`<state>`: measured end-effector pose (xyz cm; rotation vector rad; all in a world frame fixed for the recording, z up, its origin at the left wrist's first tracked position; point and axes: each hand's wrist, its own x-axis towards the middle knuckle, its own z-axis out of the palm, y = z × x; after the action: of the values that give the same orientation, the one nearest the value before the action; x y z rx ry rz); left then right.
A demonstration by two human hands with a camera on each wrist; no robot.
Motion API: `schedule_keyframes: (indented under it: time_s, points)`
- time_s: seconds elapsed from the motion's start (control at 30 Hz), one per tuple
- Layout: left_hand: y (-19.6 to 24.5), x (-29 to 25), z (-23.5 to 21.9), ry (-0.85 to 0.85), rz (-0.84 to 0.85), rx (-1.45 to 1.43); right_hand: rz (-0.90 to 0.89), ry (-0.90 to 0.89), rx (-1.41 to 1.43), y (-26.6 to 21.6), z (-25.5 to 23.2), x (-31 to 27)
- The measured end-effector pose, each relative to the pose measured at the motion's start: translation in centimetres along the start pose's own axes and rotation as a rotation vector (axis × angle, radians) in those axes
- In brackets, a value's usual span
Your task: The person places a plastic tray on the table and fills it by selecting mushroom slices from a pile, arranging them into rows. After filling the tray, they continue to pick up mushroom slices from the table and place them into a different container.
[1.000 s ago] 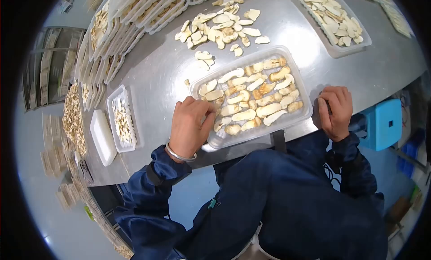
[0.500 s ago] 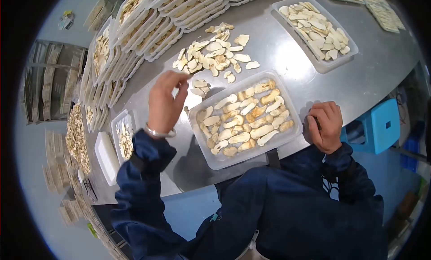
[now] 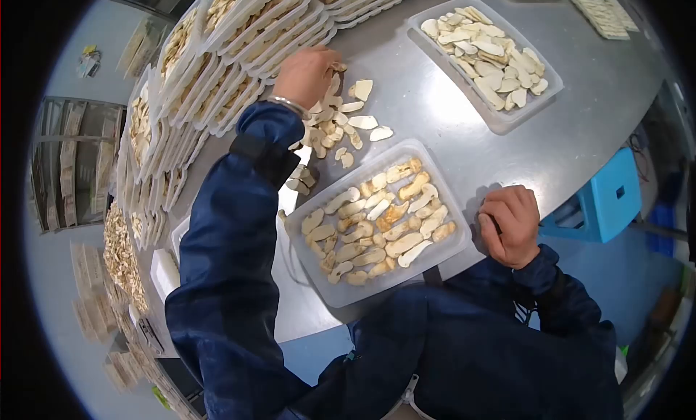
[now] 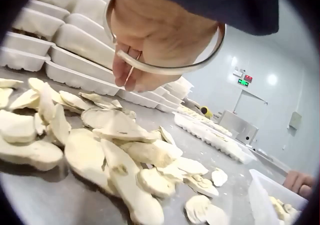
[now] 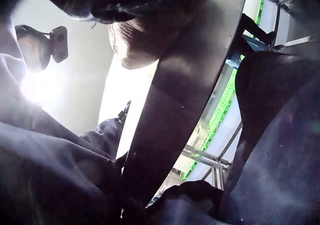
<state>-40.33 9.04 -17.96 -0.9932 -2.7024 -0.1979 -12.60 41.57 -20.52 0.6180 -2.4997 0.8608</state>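
Note:
In the head view my left hand, with a metal bangle at the wrist, reaches over the far end of a loose pile of mushroom slices. Its bent fingertips are right at a slice there. The left wrist view shows the curled fingers beyond the heaped slices, no slice visible in them. Closer to my body lies a clear plastic tray with mushroom slices in rows. My right hand rests loosely curled at the table edge right of the tray, holding nothing.
Stacked trays of slices line the table's back left. A fuller tray stands at the back right. By my left sleeve lies a white foam tray. A blue stool stands beyond the right table edge.
My left hand has gone from the near tray's left side up and away to the far end of the loose pile. The head view has shifted; my right hand keeps its place by the tray.

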Motion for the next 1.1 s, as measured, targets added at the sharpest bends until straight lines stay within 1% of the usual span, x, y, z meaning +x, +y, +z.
schedule_keyframes:
  time_s: [0.1,0.13,0.23,0.27,0.37,0.47,0.57,0.6,0.7,0.77,0.83,0.9,0.97,1.0,1.07,1.1]
  points:
    - [-0.6,0.8,1.2,-0.046,0.01,0.051,-0.002,-0.002,0.001,-0.1,-0.1,0.1]
    - [-0.4,1.1,1.2,-0.106,-0.035,0.035,-0.005,0.0,-0.004,-0.1,-0.1,0.1]
    - [-0.4,1.2,1.5,-0.096,-0.018,0.097,-0.007,0.005,-0.009,0.0,0.1,0.0]
    - [-0.8,0.9,1.9,-0.004,0.032,0.071,-0.007,0.003,-0.008,0.0,0.1,0.0]
    - [-0.7,1.3,1.9,-0.106,-0.056,0.123,-0.022,0.006,-0.022,0.2,0.2,0.0]
    - [-1.0,0.7,2.1,0.018,-0.006,0.151,-0.015,-0.008,-0.007,0.0,0.0,0.0]
    - [0.2,-0.1,-0.5,0.069,-0.069,0.007,-0.031,-0.006,0.001,0.2,0.2,0.0]
    - [2.2,-1.1,-2.5,0.13,-0.091,-0.092,-0.037,-0.007,0.004,0.2,0.2,0.0]
    - [5.8,-5.1,-7.2,0.247,0.065,-0.095,-0.055,0.001,-0.018,0.3,0.3,-0.1]
    - [8.9,-9.3,-9.6,0.202,-0.017,-0.278,-0.039,-0.01,-0.031,0.2,0.3,-0.3]
    - [12.7,-14.1,-12.0,-0.005,-0.374,-0.495,-0.034,-0.014,-0.047,0.3,0.4,-0.3]
    - [14.6,-18.7,-12.6,-0.117,-0.513,-0.668,-0.033,-0.025,-0.05,0.3,0.3,-0.4]
    - [16.6,-21.7,-13.2,-0.161,-0.686,-0.774,-0.044,-0.024,-0.052,0.5,0.3,-0.4]
    - [17.0,-23.2,-13.1,-0.199,-0.714,-0.752,-0.047,-0.024,-0.054,0.5,0.3,-0.5]
    - [18.4,-25.1,-12.6,-0.128,-0.644,-0.694,-0.055,-0.021,-0.062,0.6,0.3,-0.5]
    - [18.7,-25.6,-12.3,-0.121,-0.634,-0.695,-0.059,-0.016,-0.062,0.6,0.3,-0.5]
